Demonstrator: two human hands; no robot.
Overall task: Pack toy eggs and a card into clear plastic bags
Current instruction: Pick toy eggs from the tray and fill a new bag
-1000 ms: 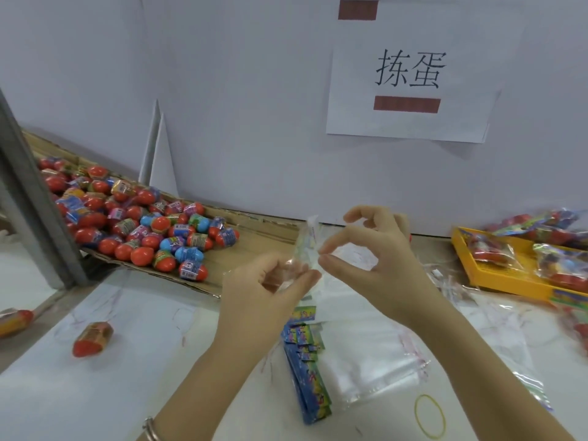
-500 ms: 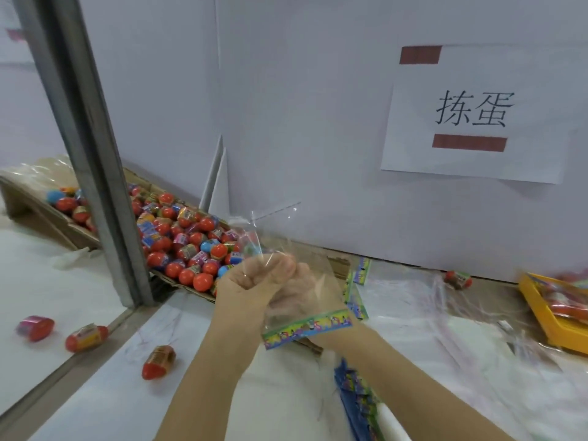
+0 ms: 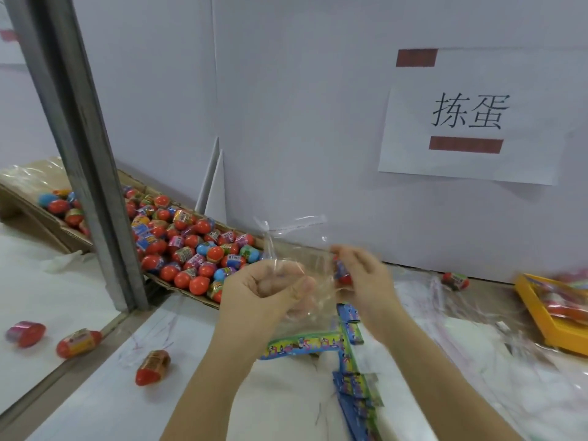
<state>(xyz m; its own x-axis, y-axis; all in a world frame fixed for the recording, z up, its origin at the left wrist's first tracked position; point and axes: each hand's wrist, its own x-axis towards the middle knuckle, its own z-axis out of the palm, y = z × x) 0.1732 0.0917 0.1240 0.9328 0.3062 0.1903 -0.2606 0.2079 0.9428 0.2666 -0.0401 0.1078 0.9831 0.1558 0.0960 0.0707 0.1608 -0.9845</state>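
Clear plastic bag [image 3: 296,249] hangs above the desk [image 3: 95,393], its upper part pinched in the curled fingers of the left hand [image 3: 267,291]; a colourful card [image 3: 302,343] lies across its lower end. The right hand [image 3: 366,278] grips a toy egg [image 3: 342,272] at the bag's side; the film hides whether it is inside. A cardboard tray [image 3: 184,291] at left holds heaped eggs [image 3: 191,243], partly hidden by a metal post [image 3: 79,154]. The yellow tray [image 3: 541,319] at right is blurred and cut off.
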